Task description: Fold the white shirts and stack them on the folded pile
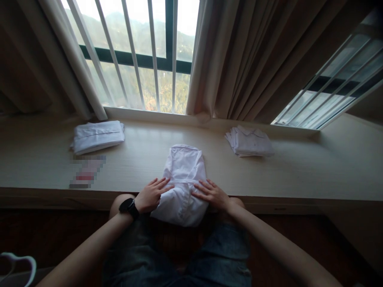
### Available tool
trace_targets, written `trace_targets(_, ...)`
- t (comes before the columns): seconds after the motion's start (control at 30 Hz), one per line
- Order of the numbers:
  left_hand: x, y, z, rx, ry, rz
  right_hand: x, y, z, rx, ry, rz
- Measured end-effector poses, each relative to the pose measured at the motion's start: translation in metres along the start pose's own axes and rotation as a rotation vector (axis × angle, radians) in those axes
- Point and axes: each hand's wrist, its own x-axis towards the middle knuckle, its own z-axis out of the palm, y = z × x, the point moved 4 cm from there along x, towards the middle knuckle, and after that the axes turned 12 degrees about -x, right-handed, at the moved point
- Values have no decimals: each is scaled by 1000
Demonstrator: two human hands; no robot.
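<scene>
A white shirt [185,167], its sides folded inward, lies on the wooden ledge [143,159] in front of me. Its lower part hangs over the ledge's front edge toward my lap. My left hand [152,194] rests on the shirt's left side with the fingers stretched out. On the right side, my right hand [212,193] lies flat with its fingers spread. Both hands are near the front edge and neither grips the cloth. A black watch [129,208] is on my left wrist.
Folded white cloth [98,137] sits at the back left, with a blurred-out flat item [87,172] before it. A folded white shirt stack [249,141] lies at the back right. Behind are curtains [233,59] and a barred window [140,59]. A white curved object [30,263] shows at lower left.
</scene>
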Motion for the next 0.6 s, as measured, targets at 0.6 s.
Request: trace_targets(0.6,53,-24,-11,-19,129,-437,39,-83,-23,8,-53,309)
